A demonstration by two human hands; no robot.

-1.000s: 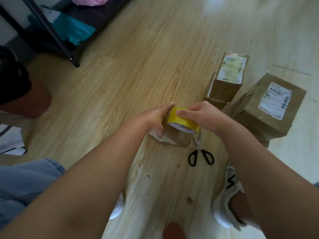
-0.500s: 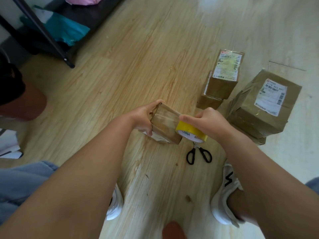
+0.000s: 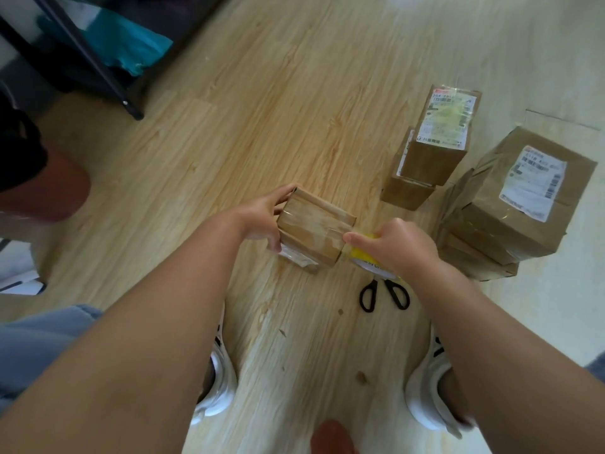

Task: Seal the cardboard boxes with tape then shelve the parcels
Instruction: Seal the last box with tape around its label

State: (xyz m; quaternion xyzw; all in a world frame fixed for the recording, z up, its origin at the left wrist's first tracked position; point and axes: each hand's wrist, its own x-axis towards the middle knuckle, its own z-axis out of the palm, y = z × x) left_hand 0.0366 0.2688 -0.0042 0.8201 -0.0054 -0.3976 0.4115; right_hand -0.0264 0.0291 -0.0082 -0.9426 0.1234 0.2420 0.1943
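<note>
Pale wood-grain floor [image 3: 294, 93]; black shelf frame [image 3: 88, 57] upper left, teal bag [image 3: 131, 47] behind it, blurred. Small cardboard box [image 3: 314, 231] sits centre, flaps closed, contents unseen; left hand [image 3: 258, 217] grips its left end. Right hand [image 3: 396, 247] curls round the yellow tape roll [image 3: 360, 255], mostly hidden, at the box's right edge. Scissors [image 3: 384, 294] lie below, blades covered. Labelled parcels [image 3: 523, 204] are stacked at right.

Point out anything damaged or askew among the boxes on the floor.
The large brown cardboard parcel on the right looks crumpled: its left side is creased and bulging, and it sits skewed on the flatter brown box beneath. The tall labelled brown box overhangs the smaller brown box under it.
</note>
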